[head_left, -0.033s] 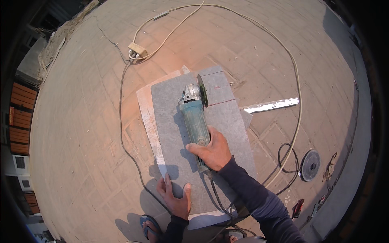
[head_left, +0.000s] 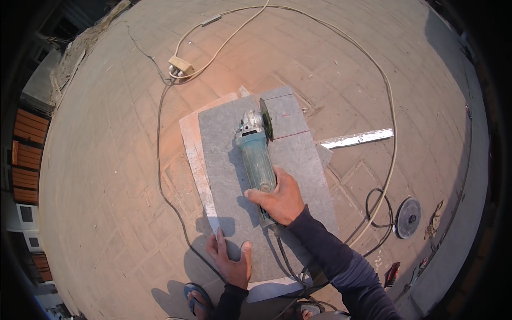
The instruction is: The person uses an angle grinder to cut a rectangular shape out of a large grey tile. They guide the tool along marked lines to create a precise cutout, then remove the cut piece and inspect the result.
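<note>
My right hand (head_left: 281,198) is wrapped round the rear body of a teal angle grinder (head_left: 257,157). Its thin cutting disc (head_left: 266,119) stands on edge, close to a dark red line drawn across a grey tile (head_left: 226,146). Whether the disc touches the tile I cannot tell. At the tile's near left edge rests my left hand (head_left: 232,261), its thumb and fingers spread apart, holding nothing. Under the grey tile a paler board (head_left: 193,146) sticks out along the left and near sides. The grinder's cord (head_left: 284,253) runs back under my right forearm.
A white metal strip (head_left: 360,140) lies right of the tile, near a round grey disc (head_left: 409,217). A cream extension cord (head_left: 381,80) loops round the far side to a socket block (head_left: 181,65). Another dark cable (head_left: 159,144) trails down the left. My sandalled foot (head_left: 198,300) is nearby.
</note>
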Demonstrator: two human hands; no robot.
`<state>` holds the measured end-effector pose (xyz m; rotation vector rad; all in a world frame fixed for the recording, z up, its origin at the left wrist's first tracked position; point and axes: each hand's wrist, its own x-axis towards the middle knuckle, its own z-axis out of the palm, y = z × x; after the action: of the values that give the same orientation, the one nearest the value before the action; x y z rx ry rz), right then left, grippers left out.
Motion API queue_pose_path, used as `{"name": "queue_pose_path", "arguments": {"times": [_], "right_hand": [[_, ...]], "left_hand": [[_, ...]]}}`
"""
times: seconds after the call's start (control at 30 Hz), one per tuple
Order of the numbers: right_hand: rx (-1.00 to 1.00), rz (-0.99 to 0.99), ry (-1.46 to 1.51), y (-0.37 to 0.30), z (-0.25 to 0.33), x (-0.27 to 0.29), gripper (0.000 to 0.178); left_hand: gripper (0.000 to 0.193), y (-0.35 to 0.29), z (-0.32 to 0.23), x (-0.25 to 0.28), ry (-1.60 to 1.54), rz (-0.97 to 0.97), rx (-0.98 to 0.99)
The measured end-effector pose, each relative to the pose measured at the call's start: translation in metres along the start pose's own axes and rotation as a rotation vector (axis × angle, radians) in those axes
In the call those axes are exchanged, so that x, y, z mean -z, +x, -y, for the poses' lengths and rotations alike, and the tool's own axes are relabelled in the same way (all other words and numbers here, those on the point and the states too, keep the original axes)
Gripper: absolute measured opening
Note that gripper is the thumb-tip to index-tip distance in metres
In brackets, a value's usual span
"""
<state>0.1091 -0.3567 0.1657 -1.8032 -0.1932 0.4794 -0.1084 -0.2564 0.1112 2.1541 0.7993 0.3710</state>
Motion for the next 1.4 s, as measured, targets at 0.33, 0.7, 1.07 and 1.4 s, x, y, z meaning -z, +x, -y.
{"name": "queue_pose_path", "arguments": {"times": [0.33, 0.7, 1.07, 1.4], "right_hand": [[-0.020, 0.008, -0.034, -0.004, 0.002, 0.000, 0.058], [-0.039, 0.000, -0.043, -0.009, 0.006, 0.000, 0.057], [-0.012, -0.012, -0.040, 0.003, 0.002, 0.000, 0.059], [-0.037, -0.006, -0.045, 0.010, 0.012, -0.001, 0.057]], "left_hand": [[0.083, 0.001, 0.000, 0.001, 0.004, 0.009, 0.008], [0.084, 0.001, 0.001, 0.002, 0.012, 0.018, 0.033], [0.085, 0.002, -0.003, 0.003, 0.006, 0.014, 0.019], [0.084, 0.000, -0.004, 0.006, 0.017, 0.013, 0.046]]}}
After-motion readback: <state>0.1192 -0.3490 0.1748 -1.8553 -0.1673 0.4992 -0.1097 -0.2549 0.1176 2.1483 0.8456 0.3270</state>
